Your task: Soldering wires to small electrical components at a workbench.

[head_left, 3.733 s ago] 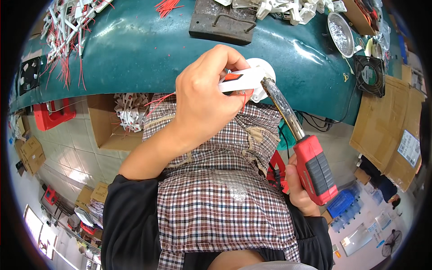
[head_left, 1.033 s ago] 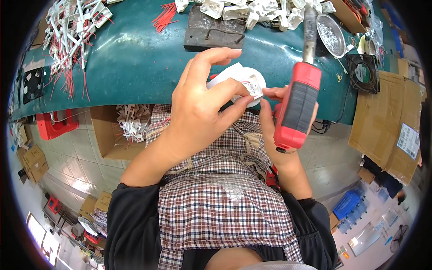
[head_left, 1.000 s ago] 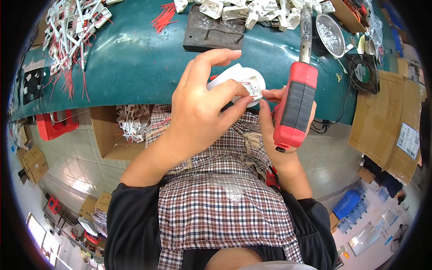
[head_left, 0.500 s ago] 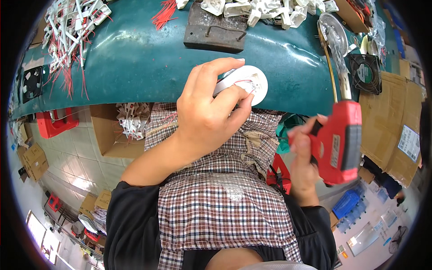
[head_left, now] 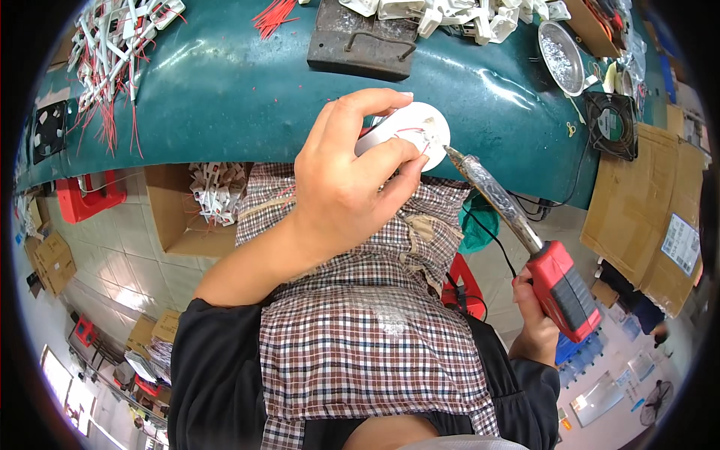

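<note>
A white plastic part with a round cup-like end (head_left: 427, 124) is gripped in the fingers of my left hand (head_left: 341, 169), over the table's near edge. Thin red wire runs into its open face, close to my thumb and fingertip. My right hand (head_left: 534, 326) is closed around the handle of a red and black soldering gun (head_left: 559, 289). Its long metal barrel points up and left, and the dark tip comes right beside the round end's rim; whether they touch I cannot tell.
On the green table (head_left: 225, 90) lie a metal block with a handle (head_left: 360, 56), white plastic parts (head_left: 480, 19), red wires (head_left: 274, 16), and a wired pile (head_left: 116, 56) at left. A metal dish (head_left: 561, 56) and a fan (head_left: 611, 126) are at right. A cardboard box (head_left: 184, 244) stands below.
The soldering gun has swung from upright by the metal dish down to the left, its tip now at the white part. My right hand moved lower and right; my left hand barely moved.
</note>
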A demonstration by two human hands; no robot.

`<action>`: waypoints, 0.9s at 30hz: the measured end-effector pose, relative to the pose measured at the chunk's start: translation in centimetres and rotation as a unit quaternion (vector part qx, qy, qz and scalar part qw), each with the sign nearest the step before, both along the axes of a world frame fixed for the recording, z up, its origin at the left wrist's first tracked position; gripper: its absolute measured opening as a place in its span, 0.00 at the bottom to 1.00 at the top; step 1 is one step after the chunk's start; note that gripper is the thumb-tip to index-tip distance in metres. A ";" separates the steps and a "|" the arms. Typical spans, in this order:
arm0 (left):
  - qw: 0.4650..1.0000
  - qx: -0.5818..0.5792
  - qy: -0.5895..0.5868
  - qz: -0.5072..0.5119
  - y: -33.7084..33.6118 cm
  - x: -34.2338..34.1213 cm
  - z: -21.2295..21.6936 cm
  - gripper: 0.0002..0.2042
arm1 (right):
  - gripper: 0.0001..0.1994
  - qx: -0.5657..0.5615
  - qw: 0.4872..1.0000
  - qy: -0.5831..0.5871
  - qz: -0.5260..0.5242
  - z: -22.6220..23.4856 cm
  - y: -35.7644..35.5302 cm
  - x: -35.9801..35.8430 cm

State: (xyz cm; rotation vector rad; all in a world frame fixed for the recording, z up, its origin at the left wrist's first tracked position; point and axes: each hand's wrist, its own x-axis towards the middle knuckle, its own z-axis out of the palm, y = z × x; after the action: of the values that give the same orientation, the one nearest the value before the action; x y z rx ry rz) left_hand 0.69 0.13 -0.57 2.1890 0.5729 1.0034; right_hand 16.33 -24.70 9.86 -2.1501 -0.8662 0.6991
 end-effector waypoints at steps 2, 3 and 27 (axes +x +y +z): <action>1.000 -0.005 -0.002 -0.003 0.1 -0.1 -0.1 0.10 | 0.12 -0.005 1.000 0.026 0.010 -0.1 0.5 0.1; 1.000 -0.006 -0.005 -0.007 0.1 -0.1 -0.1 0.10 | 0.12 -0.005 1.000 0.026 0.011 -0.2 0.7 0.4; 1.000 -0.003 -0.003 -0.023 0.4 -0.3 -0.1 0.10 | 0.10 0.057 0.973 -0.110 0.196 0.1 4.2 1.5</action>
State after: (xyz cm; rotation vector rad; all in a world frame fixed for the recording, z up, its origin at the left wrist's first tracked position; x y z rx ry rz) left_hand 0.39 0.57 -0.71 2.1827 0.5204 0.9832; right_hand 17.82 -20.48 9.95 -1.9969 -1.4402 0.5858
